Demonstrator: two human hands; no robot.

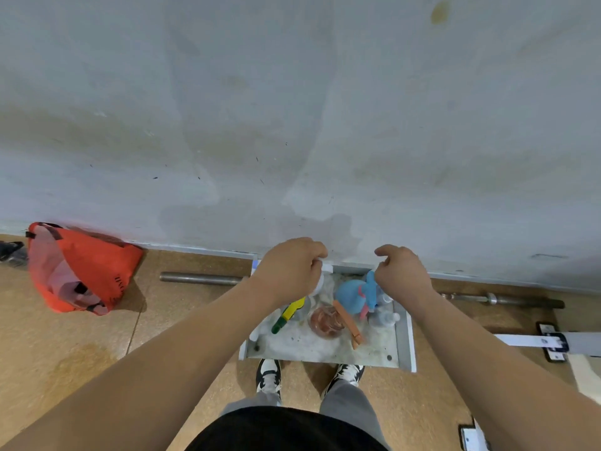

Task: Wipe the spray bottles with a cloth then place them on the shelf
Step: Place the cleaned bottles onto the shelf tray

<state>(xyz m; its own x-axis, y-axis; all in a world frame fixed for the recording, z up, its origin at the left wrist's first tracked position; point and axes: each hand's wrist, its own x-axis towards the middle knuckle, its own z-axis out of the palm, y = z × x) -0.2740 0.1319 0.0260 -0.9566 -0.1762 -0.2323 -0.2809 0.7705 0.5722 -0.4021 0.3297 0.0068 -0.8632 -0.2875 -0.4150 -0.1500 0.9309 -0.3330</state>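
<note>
Hand state: the left hand (292, 266) gripped the white trigger head of a spray bottle (325, 267), with the fingers curled round it. The pale bottle body hung below the fist. The right hand (403, 271) was held apart from the left, level with it. Its fingers were curled and nothing was visible in them.

Location of the task item: the spray bottle was held above the rear left part of a grey metal shelf (405, 336), which lay low against the wall (292, 109).

Shelf contents:
- a blue fabric item (354, 292) at the rear right;
- a yellow and green object (289, 312) at the left;
- a pinkish glass jar (327, 320) in the middle;
- an orange clothes peg (349, 325) just beside the jar;
- small clear bottles (387, 317) at the right edge.

Markings: a red bag (81, 265) on the floor to the left carried black lettering, too small and inverted to read. No label could be read on the spray bottle.
</note>
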